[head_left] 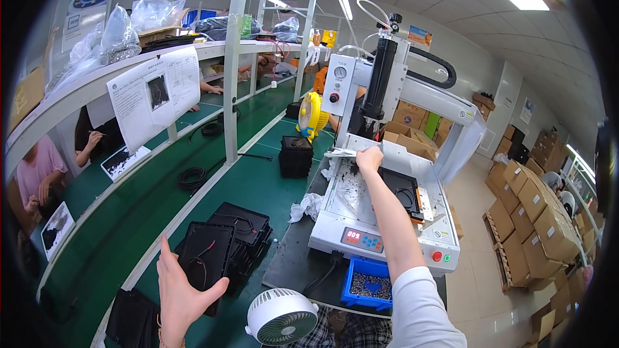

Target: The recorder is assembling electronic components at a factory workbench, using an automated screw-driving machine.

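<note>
My left hand (184, 293) is spread, thumb and fingers apart, at a black plastic housing (205, 254) with thin wires. Its thumb overlaps the housing's near edge; whether it touches cannot be told. That housing leans by a stack of similar black housings (248, 225). My right hand (369, 158) is closed beneath the head of a white benchtop machine (329, 235). A thin, pale, flat thing (342, 153) sticks out leftward from its fingers; its kind is unclear. Beside my right forearm, another black housing (401, 192) with a cable lies in an orange-edged holder on the machine bed.
A blue bin (369, 281) of small metal parts sits before the machine. Nearby are a white fan (282, 317), a yellow fan (311, 116), crumpled white tissue (308, 207) and black boxes (296, 156). A shelf post (235, 64) rises from the green bench. Other people work at left.
</note>
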Demonstrator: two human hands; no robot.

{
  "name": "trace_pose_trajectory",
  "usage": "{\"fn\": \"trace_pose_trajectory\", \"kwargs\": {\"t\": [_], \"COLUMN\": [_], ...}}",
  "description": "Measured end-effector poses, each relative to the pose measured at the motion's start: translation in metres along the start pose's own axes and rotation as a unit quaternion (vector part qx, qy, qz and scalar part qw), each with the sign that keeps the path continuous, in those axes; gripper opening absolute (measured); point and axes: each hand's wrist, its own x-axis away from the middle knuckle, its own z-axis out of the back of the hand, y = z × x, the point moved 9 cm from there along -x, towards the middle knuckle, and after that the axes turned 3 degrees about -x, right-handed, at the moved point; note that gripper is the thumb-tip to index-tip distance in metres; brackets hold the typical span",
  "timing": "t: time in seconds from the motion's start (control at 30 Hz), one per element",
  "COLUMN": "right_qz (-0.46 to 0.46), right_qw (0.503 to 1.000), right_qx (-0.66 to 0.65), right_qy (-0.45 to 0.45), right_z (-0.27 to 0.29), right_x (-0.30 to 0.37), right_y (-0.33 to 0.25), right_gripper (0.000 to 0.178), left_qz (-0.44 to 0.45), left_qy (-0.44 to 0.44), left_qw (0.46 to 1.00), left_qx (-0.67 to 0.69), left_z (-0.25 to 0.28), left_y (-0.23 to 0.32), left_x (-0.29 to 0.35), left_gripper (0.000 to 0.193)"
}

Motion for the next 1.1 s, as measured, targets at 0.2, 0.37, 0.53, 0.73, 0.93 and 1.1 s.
{"fn": "trace_pose_trajectory", "kwargs": {"t": [0.2, 0.37, 0.53, 0.73, 0.93, 1.1], "right_qz": [-0.402, -0.368, -0.333, -0.347, -0.344, -0.352], "right_qw": [0.618, 0.579, 0.532, 0.484, 0.470, 0.484], "right_qx": [-0.674, -0.725, -0.777, -0.803, -0.811, -0.799], "right_qy": [0.037, 0.062, 0.039, -0.003, 0.058, 0.051], "right_z": [-0.106, -0.124, -0.126, -0.135, -0.117, -0.100], "right_x": [-0.010, -0.030, -0.048, -0.059, -0.056, -0.051], "right_y": [0.051, 0.061, 0.055, 0.046, 0.051, 0.049], "right_gripper": [0.043, 0.036, 0.027, 0.029, 0.030, 0.026], "left_qz": [0.001, 0.014, 0.038, 0.051, 0.063, 0.054], "left_qy": [0.005, 0.019, 0.006, 0.006, -0.016, -0.025], "left_qw": [1.000, 1.000, 0.999, 0.999, 0.998, 0.998], "left_qx": [-0.001, 0.003, -0.026, -0.014, -0.019, -0.030], "left_z": [-0.001, 0.003, 0.003, -0.001, -0.009, -0.011], "left_y": [-0.002, -0.006, -0.008, -0.008, -0.009, -0.007], "left_x": [0.001, 0.006, 0.008, 0.011, 0.017, 0.019], "left_gripper": [0.117, 0.115, 0.113, 0.113, 0.115, 0.117]}}
